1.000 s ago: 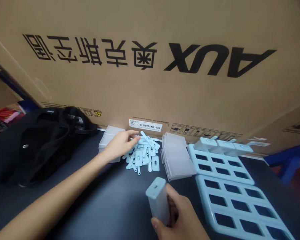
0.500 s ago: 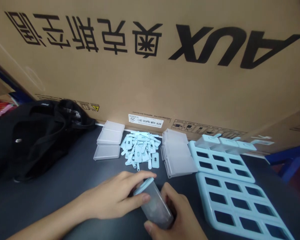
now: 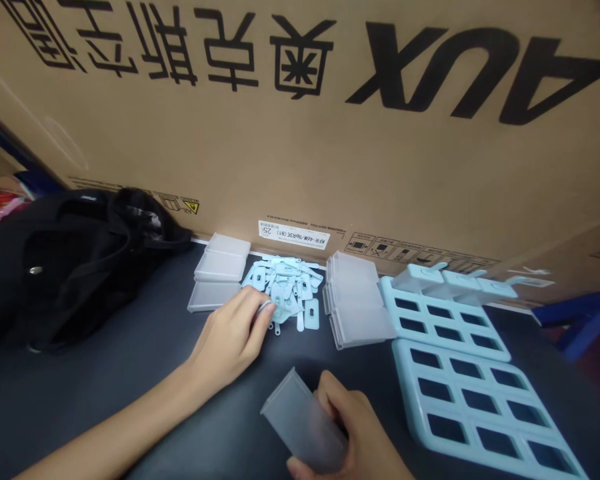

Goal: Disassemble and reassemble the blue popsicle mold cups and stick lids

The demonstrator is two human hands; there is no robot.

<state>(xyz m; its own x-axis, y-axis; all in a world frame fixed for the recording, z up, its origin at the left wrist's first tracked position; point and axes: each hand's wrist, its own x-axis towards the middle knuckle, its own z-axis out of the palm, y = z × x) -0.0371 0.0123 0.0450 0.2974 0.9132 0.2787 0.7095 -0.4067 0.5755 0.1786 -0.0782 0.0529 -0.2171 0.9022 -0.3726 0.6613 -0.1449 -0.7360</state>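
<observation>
Head view: a pile of blue pieces (image 3: 283,268) lies on the desk (image 3: 200,373).
Left hand (image 3: 233,331): at the pile's near left edge, back up, forearm slanting from lower left; fingers pinched on a blue lid (image 3: 284,312).
Right hand (image 3: 353,427): nearer the camera than the pile; fingers curled around a clear mold (image 3: 305,421).
Mold pose: tilted, its end angled up and leftward, in front of the pile.
Left clear molds (image 3: 223,257): just beside the pile.
Blue trays (image 3: 457,393): right of the pile.
Carton (image 3: 205,160): behind the pile.

Frosted container (image 3: 305,423), open, tilted; light-blue lid (image 3: 283,313) at the pile's (image 3: 286,270) near edge
</observation>
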